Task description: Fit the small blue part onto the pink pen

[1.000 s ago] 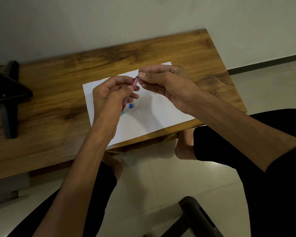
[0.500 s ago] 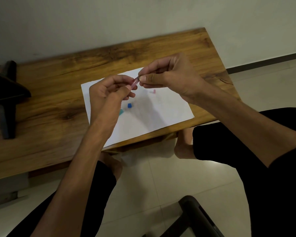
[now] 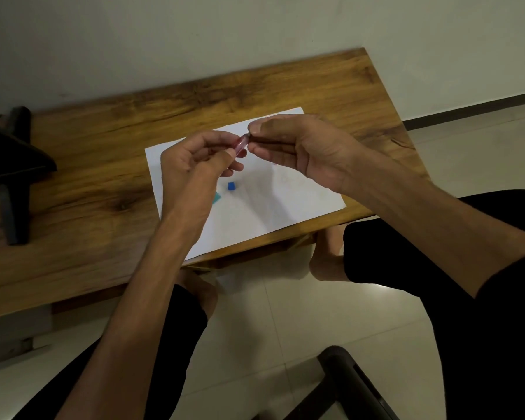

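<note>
Wooden tabletop [image 3: 103,165] against a pale wall, above a tiled floor. A white paper sheet [image 3: 285,207] lies near its front edge, bearing a blue cube [image 3: 231,186] and a teal piece [image 3: 218,197]. Above the sheet, the left hand [image 3: 194,165] grips a pink tube [image 3: 240,144]; the right hand [image 3: 300,147] pinches its upper end. A dark object [image 3: 9,165] occupies the tabletop's left edge.

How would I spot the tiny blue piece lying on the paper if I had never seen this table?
Find the white paper sheet on the wooden table. Just below the left hand lies a small bright blue cube-like piece. It is blockier and deeper blue than the flat teal scrap beside it.
</note>
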